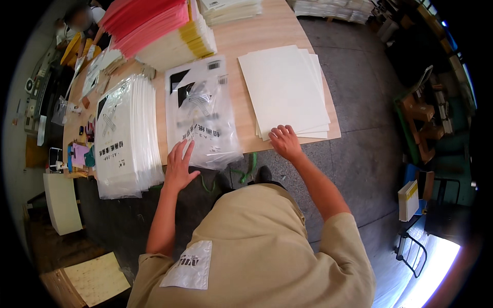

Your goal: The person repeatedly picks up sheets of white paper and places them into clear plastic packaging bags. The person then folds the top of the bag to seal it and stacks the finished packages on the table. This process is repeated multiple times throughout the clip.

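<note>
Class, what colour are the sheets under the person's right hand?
Cream-white sheets, seen in the head view.

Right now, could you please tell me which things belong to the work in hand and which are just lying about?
In hand:
left hand on the clear plastic bag
right hand on the cream sheets

Lying about:
stack of filled bags
pink and yellow stacks

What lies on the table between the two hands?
In the head view, the clear plastic bag spans part of the gap between left hand and right hand; beyond it, bare wooden table.
</note>
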